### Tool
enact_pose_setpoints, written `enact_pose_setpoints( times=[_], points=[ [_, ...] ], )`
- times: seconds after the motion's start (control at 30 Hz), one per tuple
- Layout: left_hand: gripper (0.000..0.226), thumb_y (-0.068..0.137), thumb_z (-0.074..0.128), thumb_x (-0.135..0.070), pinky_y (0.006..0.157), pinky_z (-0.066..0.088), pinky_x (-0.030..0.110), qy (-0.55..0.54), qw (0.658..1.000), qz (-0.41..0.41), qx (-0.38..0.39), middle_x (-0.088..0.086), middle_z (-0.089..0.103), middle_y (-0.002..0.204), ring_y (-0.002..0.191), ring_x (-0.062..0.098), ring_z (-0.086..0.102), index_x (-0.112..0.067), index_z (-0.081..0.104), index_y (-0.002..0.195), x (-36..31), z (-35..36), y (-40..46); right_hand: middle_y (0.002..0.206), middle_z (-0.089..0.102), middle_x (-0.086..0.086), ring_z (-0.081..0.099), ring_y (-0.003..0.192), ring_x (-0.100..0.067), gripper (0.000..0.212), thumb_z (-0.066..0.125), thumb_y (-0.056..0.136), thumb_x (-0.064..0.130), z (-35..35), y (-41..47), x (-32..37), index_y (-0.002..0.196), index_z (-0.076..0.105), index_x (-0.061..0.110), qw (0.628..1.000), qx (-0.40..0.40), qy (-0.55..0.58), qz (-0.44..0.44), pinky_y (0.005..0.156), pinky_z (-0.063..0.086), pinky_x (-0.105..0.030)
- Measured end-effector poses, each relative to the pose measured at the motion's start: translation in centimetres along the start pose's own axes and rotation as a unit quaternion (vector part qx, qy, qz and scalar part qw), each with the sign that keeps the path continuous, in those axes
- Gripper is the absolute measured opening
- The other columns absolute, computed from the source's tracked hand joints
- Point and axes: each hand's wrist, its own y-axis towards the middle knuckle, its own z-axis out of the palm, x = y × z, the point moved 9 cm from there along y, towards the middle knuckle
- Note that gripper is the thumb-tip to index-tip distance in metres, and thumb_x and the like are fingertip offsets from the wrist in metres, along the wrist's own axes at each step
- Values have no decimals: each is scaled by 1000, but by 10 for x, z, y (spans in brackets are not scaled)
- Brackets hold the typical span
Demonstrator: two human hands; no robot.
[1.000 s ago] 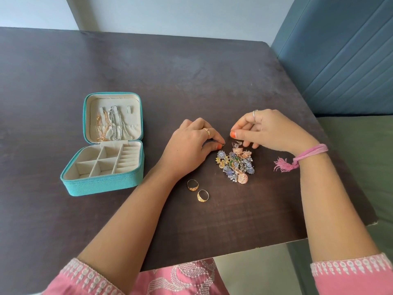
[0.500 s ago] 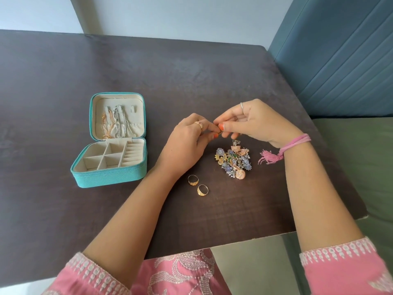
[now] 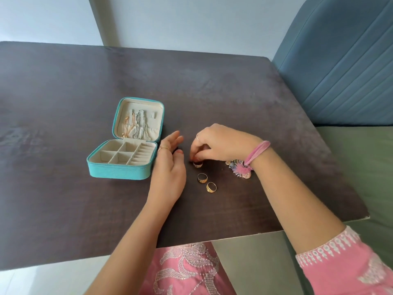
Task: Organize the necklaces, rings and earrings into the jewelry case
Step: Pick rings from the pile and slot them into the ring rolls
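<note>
rings (image 3: 202,178) gather at six o'clock of the right hand (image 3: 221,143), its grip now pinching a third ring (image 3: 197,164) pulled from the earring pile (image 3: 236,165); left hand (image 3: 170,165) has let go, grip wide.

Dark wooden table (image 3: 212,81), blue padded chair back (image 3: 344,71), pale wall (image 3: 180,22)

no text, label, brand, number or sign can be read anywhere here
</note>
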Motion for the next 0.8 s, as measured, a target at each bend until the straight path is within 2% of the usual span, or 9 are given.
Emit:
enact_pose_setpoints(
  times=[0.07, 0.17, 0.27, 0.4, 0.43, 0.5, 0.6, 0.7, 0.8],
  points=[
    [41, 97, 38, 3, 93, 30, -3, 16, 1000, 6, 6, 1, 52, 131, 120, 1, 46, -11, 44, 135, -1, 3, 1, 81, 62, 18, 54, 70, 5, 14, 68, 85, 28, 1, -1, 0, 96, 76, 30, 1000, -11, 11, 0, 76, 42, -19],
    [40, 97, 39, 2, 94, 29, -2, 38, 999, 10, 12, 0, 52, 132, 121, 2, 46, -12, 46, 134, -3, 5, 0, 86, 62, 22, 56, 76, 6, 17, 67, 87, 28, -8, -10, 0, 102, 75, 29, 999, -28, 26, -11, 73, 36, -4],
    [38, 97, 44, -3, 102, 35, 15, 42, 999, 11, 17, 0, 54, 130, 118, 4, 50, -16, 47, 133, -6, 6, 2, 98, 69, 16, 59, 89, 4, 16, 65, 89, 26, -38, -33, -22, 102, 75, 29, 991, -117, 48, 30, 80, 37, -3],
    [33, 93, 55, -13, 92, 42, 27, 163, 979, 91, 80, -5, 53, 118, 84, 8, 53, -21, 58, 125, -28, 25, 14, 92, 66, 11, 61, 78, -5, 20, 60, 91, 18, -62, -84, -64, 100, 72, 32, 957, -254, 85, 115, 70, 39, -4],
    [31, 92, 56, -14, 93, 42, 29, 195, 967, 122, 113, -3, 55, 117, 85, 11, 54, -22, 61, 121, -36, 34, 17, 91, 64, 7, 58, 73, -5, 24, 58, 92, 14, -58, -92, -69, 99, 73, 32, 954, -262, 74, 127, 67, 38, -5],
    [28, 90, 55, -19, 100, 39, 36, 244, 933, 180, 194, 2, 58, 118, 104, 19, 56, -23, 66, 116, -46, 57, 23, 93, 59, 3, 52, 70, -4, 34, 52, 92, 6, -45, -102, -72, 98, 74, 31, 956, -256, 49, 132, 65, 35, -9],
    [34, 87, 48, -39, 101, 38, 45, 322, 878, 197, 293, -1, 55, 123, 119, 24, 49, -34, 66, 115, -44, 85, 26, 99, 52, 6, 47, 88, -10, 43, 46, 92, 3, -20, -105, -72, 103, 73, 34, 964, -224, 13, 142, 83, 37, -28],
    [27, 92, 54, -43, 98, 38, 41, 395, 842, 180, 321, -7, 48, 130, 122, 20, 43, -39, 62, 118, -35, 97, 32, 103, 50, 7, 42, 96, -12, 42, 47, 92, 6, -4, -107, -73, 110, 70, 36, 964, -212, -21, 160, 89, 34, -37],
    [23, 92, 56, -42, 93, 39, 40, 385, 846, 189, 316, -9, 50, 128, 120, 17, 43, -39, 65, 113, -36, 98, 36, 99, 48, 11, 43, 94, -11, 41, 50, 90, 6, -2, -114, -75, 105, 72, 37, 960, -232, -29, 156, 86, 31, -36]
  ],
)
